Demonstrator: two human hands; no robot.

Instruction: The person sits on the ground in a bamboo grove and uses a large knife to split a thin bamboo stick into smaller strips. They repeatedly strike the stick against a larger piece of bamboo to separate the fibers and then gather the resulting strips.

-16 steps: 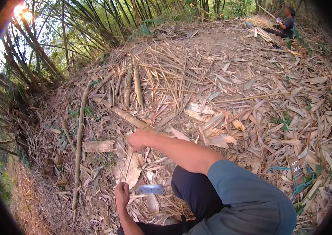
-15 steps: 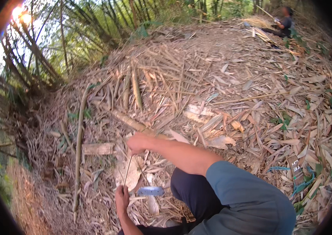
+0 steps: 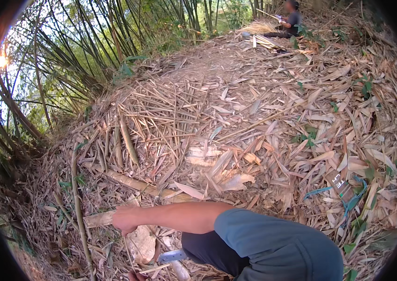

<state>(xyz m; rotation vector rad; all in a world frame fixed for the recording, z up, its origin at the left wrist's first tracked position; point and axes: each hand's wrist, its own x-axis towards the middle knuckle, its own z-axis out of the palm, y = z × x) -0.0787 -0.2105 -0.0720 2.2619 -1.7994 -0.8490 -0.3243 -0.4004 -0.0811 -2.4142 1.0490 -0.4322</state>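
Note:
My right hand [image 3: 126, 220] is closed on the upper end of a thin stick or strip [image 3: 129, 253], which looks like bamboo. The bare right arm reaches across from a blue-grey sleeve. At the bottom edge my left hand [image 3: 136, 276] is mostly cut off; its visible fingers are closed at the strip's lower end. Beside my knee lies a flat grey metal piece with small holes [image 3: 172, 255], partly hidden by the leg. Under the strip is a pale flat slab [image 3: 142, 243]. A short wood block [image 3: 99, 219] shows just left of my right hand.
A cut bamboo pole [image 3: 133, 181] lies beyond my right arm, and a long thin pole [image 3: 77, 201] stands left of it. Dry leaves cover the ground. A dark sheath-like thing with blue cord [image 3: 341, 186] lies right. Another person [image 3: 292, 21] sits far back beside split strips [image 3: 266, 42].
The view has turned rightward and up, so the scene sits lower and further left. My right hand has come closer to the wood block. My left hand has dropped mostly out of the picture.

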